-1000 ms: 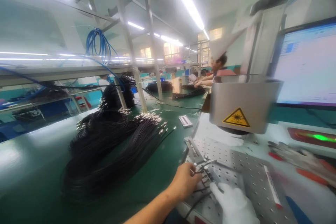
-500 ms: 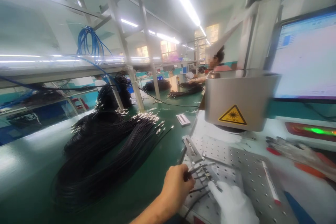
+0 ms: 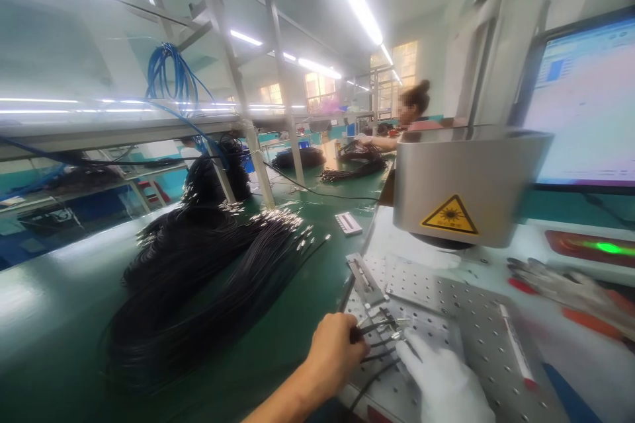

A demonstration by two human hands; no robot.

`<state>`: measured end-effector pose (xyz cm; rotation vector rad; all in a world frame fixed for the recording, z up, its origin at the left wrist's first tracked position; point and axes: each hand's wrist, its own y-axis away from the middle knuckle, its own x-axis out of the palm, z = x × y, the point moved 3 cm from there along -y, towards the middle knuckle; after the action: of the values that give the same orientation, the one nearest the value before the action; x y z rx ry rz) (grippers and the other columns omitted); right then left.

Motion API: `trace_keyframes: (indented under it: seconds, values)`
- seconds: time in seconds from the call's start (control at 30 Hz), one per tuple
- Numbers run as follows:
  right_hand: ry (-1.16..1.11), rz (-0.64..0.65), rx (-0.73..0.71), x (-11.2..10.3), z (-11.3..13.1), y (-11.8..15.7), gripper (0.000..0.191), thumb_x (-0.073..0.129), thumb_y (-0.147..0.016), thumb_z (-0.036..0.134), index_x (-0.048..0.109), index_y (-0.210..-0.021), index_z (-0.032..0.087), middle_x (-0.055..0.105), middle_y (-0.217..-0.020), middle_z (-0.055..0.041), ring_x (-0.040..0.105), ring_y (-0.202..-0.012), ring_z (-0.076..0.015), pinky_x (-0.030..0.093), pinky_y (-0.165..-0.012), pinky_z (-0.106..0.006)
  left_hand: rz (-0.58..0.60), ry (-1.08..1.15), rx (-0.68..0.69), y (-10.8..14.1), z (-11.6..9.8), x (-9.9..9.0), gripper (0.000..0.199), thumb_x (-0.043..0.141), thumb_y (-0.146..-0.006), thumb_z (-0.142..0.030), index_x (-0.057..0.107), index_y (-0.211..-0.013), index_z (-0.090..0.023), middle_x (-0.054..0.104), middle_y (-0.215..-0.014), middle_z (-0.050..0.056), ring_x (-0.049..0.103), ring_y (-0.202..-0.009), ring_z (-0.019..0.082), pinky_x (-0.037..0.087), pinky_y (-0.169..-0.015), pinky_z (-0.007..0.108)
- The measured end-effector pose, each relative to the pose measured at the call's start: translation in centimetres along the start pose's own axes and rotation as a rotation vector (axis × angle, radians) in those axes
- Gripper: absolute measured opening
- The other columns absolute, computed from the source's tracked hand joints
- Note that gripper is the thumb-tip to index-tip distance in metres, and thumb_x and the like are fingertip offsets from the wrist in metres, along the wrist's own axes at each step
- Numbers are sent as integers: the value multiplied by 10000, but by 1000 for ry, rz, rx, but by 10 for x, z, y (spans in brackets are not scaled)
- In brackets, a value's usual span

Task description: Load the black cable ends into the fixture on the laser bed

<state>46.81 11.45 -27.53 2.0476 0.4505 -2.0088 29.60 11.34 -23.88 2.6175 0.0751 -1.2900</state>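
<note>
My bare left hand (image 3: 336,349) is closed around several black cables (image 3: 376,328) at the edge of a perforated metal plate (image 3: 483,327). Their metal ends (image 3: 395,326) point right, over a small metal fixture (image 3: 366,279) on the plate. In a white glove, my right hand (image 3: 444,373) has its thumb and fingers pinched at one of these cable ends, low over the plate. The fingertips are partly blurred. Left of my hands, a large bundle of black cables (image 3: 198,304) with bright metal tips lies on the green table (image 3: 278,350).
A laser head (image 3: 461,192) with a yellow warning sign overhangs the plate. A marker pen (image 3: 516,347), work gloves (image 3: 565,291) and a monitor (image 3: 585,106) are on the right. A small white block (image 3: 348,223) lies ahead. Another person (image 3: 414,109) sits farther back.
My right hand's fingertips have come up to the metal cable ends. My left hand keeps its hold on the cables. The view has shifted slightly.
</note>
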Motion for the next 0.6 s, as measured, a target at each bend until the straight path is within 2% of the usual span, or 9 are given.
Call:
trace_keyframes:
  seconds: [0.13, 0.27, 0.33, 0.43, 0.53, 0.6]
  values:
    - [-15, -16, -31, -3, -2, -5, 680, 479, -699, 8, 622, -1283, 326, 578, -1306, 5, 625, -843, -216, 534, -750, -287, 3, 6, 0, -2, 4, 5, 210, 583, -627, -195, 394, -535, -202, 372, -528, -61, 300, -534, 95, 226, -533, 273]
    - [65, 61, -98, 0, 1, -18, 747, 546, -652, 5, 589, -1307, 363, 580, -1305, 15, 635, -844, -250, 554, -707, -334, 6, 28, 18, -3, 4, 4, 220, 576, -630, -173, 381, -531, -200, 357, -517, -65, 278, -533, 91, 218, -527, 271]
    - [100, 91, -81, 3, 3, -24, 769, 550, -633, -20, 598, -1285, 383, 611, -1251, 16, 637, -835, -259, 556, -677, -347, 32, 82, 64, -3, 4, 1, 245, 590, -659, -203, 381, -532, -196, 335, -520, -69, 270, -545, 88, 214, -530, 267]
    - [125, 91, -83, 11, 5, -29, 743, 478, -701, -42, 598, -1278, 410, 622, -1230, 25, 644, -857, -263, 543, -672, -348, 62, 170, 120, -1, 3, -3, 339, 582, -732, -294, 329, -529, -194, 263, -549, -70, 248, -564, 88, 195, -537, 271]
    - [107, 78, -75, 19, 4, -31, 740, 499, -703, -21, 591, -1277, 438, 586, -1294, 25, 643, -900, -269, 526, -699, -350, -17, 183, 130, 1, 3, -5, 366, 538, -768, -290, 277, -529, -196, 221, -570, -65, 237, -582, 92, 182, -553, 283]
    - [91, 69, -64, 22, 3, -31, 764, 567, -640, 2, 595, -1281, 416, 577, -1306, 1, 635, -914, -283, 516, -707, -353, -53, 193, 110, 0, 1, -3, 298, 540, -757, -261, 337, -548, -196, 258, -557, -69, 260, -584, 94, 197, -562, 281]
